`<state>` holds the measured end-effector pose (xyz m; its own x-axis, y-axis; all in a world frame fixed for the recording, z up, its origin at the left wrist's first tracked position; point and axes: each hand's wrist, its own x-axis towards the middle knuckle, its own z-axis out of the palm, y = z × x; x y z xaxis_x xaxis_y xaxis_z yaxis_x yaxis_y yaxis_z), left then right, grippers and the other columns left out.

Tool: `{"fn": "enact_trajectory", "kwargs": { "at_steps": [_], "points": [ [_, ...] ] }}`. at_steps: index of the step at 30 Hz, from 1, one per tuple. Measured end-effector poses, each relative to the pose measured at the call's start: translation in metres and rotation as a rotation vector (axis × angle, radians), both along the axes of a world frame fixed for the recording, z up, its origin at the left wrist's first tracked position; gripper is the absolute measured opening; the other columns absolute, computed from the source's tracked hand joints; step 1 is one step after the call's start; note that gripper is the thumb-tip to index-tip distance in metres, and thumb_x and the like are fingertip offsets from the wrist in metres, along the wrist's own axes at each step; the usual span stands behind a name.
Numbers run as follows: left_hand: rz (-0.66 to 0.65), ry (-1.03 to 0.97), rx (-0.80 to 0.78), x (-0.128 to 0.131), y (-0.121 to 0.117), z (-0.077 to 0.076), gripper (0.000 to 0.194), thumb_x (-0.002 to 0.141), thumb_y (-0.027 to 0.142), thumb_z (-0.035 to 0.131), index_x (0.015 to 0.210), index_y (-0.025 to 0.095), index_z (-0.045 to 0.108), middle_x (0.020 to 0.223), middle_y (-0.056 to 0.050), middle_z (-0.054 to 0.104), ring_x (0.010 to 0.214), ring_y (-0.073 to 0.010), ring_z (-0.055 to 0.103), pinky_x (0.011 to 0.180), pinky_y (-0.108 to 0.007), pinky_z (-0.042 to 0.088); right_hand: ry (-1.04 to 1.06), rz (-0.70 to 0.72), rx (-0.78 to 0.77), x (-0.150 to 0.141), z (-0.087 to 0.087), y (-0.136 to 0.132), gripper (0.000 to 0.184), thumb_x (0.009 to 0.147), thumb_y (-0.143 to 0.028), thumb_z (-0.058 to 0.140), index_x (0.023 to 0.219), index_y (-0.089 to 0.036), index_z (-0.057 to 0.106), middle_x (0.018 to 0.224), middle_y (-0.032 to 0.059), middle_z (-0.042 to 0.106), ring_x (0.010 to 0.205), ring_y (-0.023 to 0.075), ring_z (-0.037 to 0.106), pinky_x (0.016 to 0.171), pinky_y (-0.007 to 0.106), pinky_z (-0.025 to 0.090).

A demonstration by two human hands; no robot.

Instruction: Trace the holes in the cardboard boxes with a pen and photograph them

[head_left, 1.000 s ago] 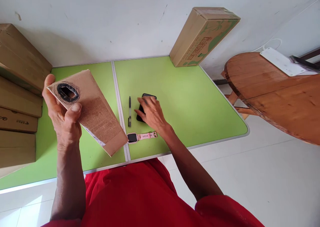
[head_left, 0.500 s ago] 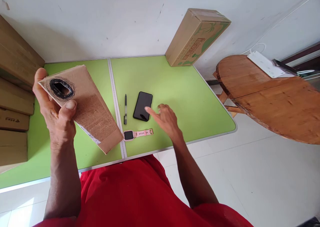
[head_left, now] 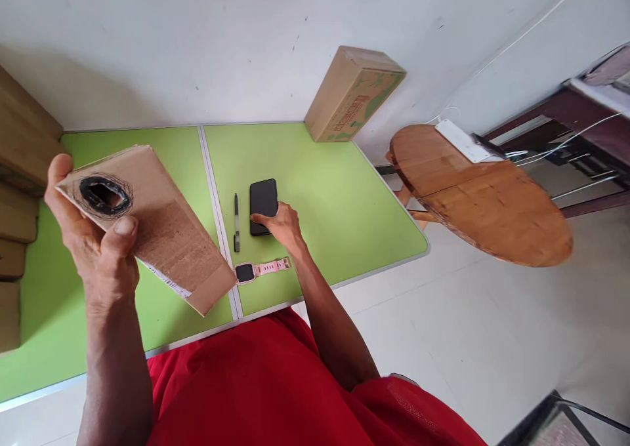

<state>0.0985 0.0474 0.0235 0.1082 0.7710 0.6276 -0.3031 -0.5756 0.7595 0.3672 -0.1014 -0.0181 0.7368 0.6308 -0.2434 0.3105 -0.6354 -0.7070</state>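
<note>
My left hand (head_left: 96, 246) grips one end of a long brown cardboard box (head_left: 162, 229) and holds it tilted above the green table (head_left: 319, 190); that end has a hole ringed in black (head_left: 104, 195). My right hand (head_left: 279, 224) rests on the near end of a black phone (head_left: 262, 200) lying flat, thumb and fingers closing on its edges. A black pen (head_left: 236, 222) lies just left of the phone. A pink smartwatch (head_left: 260, 269) lies nearer to me, below the hand.
A printed cardboard box (head_left: 350, 95) leans on the wall at the table's far right corner. Stacked cartons (head_left: 20, 190) line the left edge. A round wooden table (head_left: 480, 193) with a white power strip (head_left: 460, 140) stands to the right.
My right hand lifted off the phone, hovered to its right, then came back onto its near end; the phone now lies straighter. The view swung to the right. The left hand kept the box.
</note>
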Motion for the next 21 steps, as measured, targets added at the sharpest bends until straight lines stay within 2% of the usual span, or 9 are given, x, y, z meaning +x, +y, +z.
{"fn": "enact_trajectory", "kwargs": {
  "at_steps": [2, 5, 9, 11, 13, 15, 17, 19, 21],
  "points": [
    [-0.007, -0.004, -0.014, 0.0, -0.001, -0.003, 0.109, 0.046, 0.062, 0.096, 0.149, 0.041, 0.068, 0.115, -0.001, 0.061, 0.102, -0.0283, 0.054, 0.106, -0.05, 0.046, 0.116, 0.017, 0.108, 0.001, -0.002, -0.003, 0.028, 0.076, -0.044, 0.082, 0.087, -0.022, 0.07, 0.092, 0.0081, 0.082, 0.091, 0.0301, 0.076, 0.084, 0.041, 0.061],
    [0.029, 0.051, -0.025, 0.0, -0.014, 0.0, 0.109, 0.055, 0.063, 0.096, 0.155, 0.037, 0.062, 0.124, -0.004, 0.063, 0.114, -0.0325, 0.058, 0.107, -0.052, 0.047, 0.316, 0.027, 0.266, 0.0, 0.0, -0.014, 0.027, 0.075, -0.044, 0.073, 0.091, -0.021, 0.07, 0.089, 0.0077, 0.083, 0.086, 0.028, 0.078, 0.079, 0.04, 0.063],
    [0.049, 0.093, -0.011, 0.005, -0.034, 0.01, 0.1, 0.072, 0.069, 0.09, 0.16, 0.032, 0.058, 0.129, -0.008, 0.067, 0.117, -0.0342, 0.064, 0.103, -0.054, 0.053, 0.56, 0.081, 0.441, -0.002, 0.016, -0.041, 0.041, 0.081, -0.051, 0.068, 0.11, -0.021, 0.07, 0.118, 0.0152, 0.085, 0.103, 0.0314, 0.083, 0.084, 0.047, 0.069],
    [0.013, 0.111, -0.031, 0.008, -0.039, 0.013, 0.096, 0.077, 0.069, 0.089, 0.161, 0.036, 0.056, 0.135, -0.007, 0.069, 0.122, -0.0359, 0.066, 0.105, -0.056, 0.055, 0.7, 0.067, 0.586, -0.002, 0.029, -0.055, 0.041, 0.084, -0.049, 0.073, 0.116, -0.023, 0.072, 0.135, 0.0147, 0.082, 0.111, 0.0311, 0.083, 0.086, 0.047, 0.07],
    [-0.027, 0.122, -0.039, 0.01, -0.041, 0.014, 0.095, 0.078, 0.069, 0.089, 0.163, 0.041, 0.055, 0.14, -0.007, 0.069, 0.129, -0.0379, 0.067, 0.109, -0.058, 0.056, 0.828, 0.086, 0.729, -0.004, 0.045, -0.063, 0.04, 0.086, -0.04, 0.077, 0.124, -0.026, 0.074, 0.142, 0.012, 0.08, 0.109, 0.0285, 0.082, 0.08, 0.044, 0.071],
    [-0.055, 0.135, -0.008, 0.011, -0.042, 0.015, 0.098, 0.077, 0.072, 0.089, 0.164, 0.043, 0.054, 0.144, -0.008, 0.069, 0.132, -0.0403, 0.068, 0.11, -0.061, 0.057, 0.917, 0.225, 0.82, -0.012, 0.064, -0.067, 0.041, 0.09, -0.036, 0.076, 0.13, -0.03, 0.075, 0.142, 0.0094, 0.08, 0.099, 0.0256, 0.081, 0.071, 0.04, 0.069],
    [-0.071, 0.157, 0.012, 0.011, -0.042, 0.016, 0.1, 0.077, 0.076, 0.088, 0.165, 0.044, 0.051, 0.148, -0.009, 0.068, 0.133, -0.0426, 0.069, 0.109, -0.062, 0.059, 1.021, 0.427, 0.858, -0.028, 0.082, -0.065, 0.038, 0.094, -0.04, 0.071, 0.13, -0.03, 0.077, 0.136, 0.0091, 0.082, 0.091, 0.0244, 0.08, 0.066, 0.039, 0.068],
    [-0.081, 0.171, 0.024, 0.01, -0.044, 0.017, 0.101, 0.079, 0.075, 0.088, 0.166, 0.044, 0.05, 0.15, -0.009, 0.067, 0.134, -0.0436, 0.07, 0.109, -0.062, 0.06, 1.166, 0.569, 0.841, -0.051, 0.097, -0.062, 0.039, 0.1, -0.052, 0.064, 0.127, -0.029, 0.079, 0.129, 0.0104, 0.083, 0.087, 0.0243, 0.079, 0.064, 0.039, 0.067],
    [-0.085, 0.182, 0.031, 0.008, -0.046, 0.019, 0.101, 0.081, 0.074, 0.087, 0.168, 0.043, 0.048, 0.152, -0.01, 0.068, 0.136, -0.0439, 0.07, 0.111, -0.063, 0.06, 1.339, 0.589, 0.764, -0.078, 0.109, -0.059, 0.052, 0.104, -0.067, 0.054, 0.126, -0.027, 0.079, 0.122, 0.0116, 0.083, 0.085, 0.0239, 0.078, 0.065, 0.038, 0.066]
  ]
}}
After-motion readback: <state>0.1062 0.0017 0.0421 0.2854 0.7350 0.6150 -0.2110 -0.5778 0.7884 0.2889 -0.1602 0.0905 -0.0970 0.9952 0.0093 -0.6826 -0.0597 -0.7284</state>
